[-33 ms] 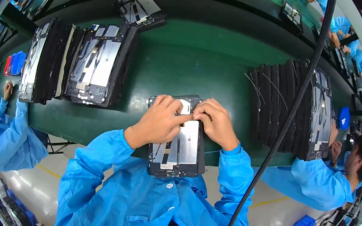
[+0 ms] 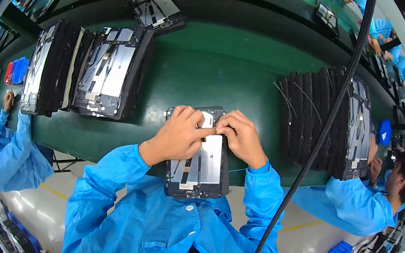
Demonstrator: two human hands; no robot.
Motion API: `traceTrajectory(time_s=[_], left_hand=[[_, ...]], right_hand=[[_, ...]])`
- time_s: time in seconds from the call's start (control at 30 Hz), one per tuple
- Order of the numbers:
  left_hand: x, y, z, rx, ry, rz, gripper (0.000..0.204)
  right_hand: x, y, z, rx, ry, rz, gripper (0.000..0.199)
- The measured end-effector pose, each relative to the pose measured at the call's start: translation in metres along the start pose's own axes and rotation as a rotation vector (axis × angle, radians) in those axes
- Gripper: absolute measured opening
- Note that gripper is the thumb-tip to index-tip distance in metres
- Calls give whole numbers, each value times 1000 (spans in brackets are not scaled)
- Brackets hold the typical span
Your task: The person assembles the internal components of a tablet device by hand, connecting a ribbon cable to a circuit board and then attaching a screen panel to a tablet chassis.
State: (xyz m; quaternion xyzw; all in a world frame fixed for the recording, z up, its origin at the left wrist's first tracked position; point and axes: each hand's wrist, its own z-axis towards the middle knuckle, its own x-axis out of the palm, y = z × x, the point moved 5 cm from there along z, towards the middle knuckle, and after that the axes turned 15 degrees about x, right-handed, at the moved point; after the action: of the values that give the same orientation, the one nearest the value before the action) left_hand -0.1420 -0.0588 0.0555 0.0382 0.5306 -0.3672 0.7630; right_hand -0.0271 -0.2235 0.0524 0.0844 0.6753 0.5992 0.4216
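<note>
An opened tablet (image 2: pixel 209 161) with a black frame, silver battery panels and dark ribbon cables lies at the table's near edge, against my front. My left hand (image 2: pixel 176 136) rests over its upper left part with fingers curled and the index reaching right. Its tip meets my right hand (image 2: pixel 239 136), which is pinched at the tablet's upper right. Whatever lies between the fingertips is too small or hidden to make out. A thin blue cord runs from beside my right cuff toward the tablet.
Upright rows of opened tablets (image 2: pixel 109 74) stand at the left and right (image 2: pixel 357 127) of the green table (image 2: pixel 210 70). Another tablet (image 2: pixel 157 10) lies tilted at the back left. A black cable (image 2: pixel 305 167) hangs across the right side. Co-workers (image 2: pixel 357 205) sit on both sides.
</note>
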Motion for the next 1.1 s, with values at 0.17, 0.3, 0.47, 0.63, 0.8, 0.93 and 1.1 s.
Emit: traceTrajectory(time_s=[0.17,0.3,0.47,0.63,0.8,0.93,1.1], left_hand=[[0,8,2,-17,-36,-79,50],[0,12,0,-42,-117,-173,43],[1,17,-10,-59,-224,-215,40],[0,6,-5,76,-196,-87,43],[2,4,-4,102,-143,-46,46],[3,2,-4,114,-111,-15,47],[2,-5,-2,143,-92,71,38]], right_hand=[[4,-1,4,53,-7,-1,3],[5,-6,5,121,-33,16,3],[5,-8,5,113,-55,17,4],[8,-9,6,67,-96,-12,6],[9,-3,7,67,-109,-75,8],[10,-5,8,50,-116,-90,8],[8,-2,13,23,-67,-110,10]])
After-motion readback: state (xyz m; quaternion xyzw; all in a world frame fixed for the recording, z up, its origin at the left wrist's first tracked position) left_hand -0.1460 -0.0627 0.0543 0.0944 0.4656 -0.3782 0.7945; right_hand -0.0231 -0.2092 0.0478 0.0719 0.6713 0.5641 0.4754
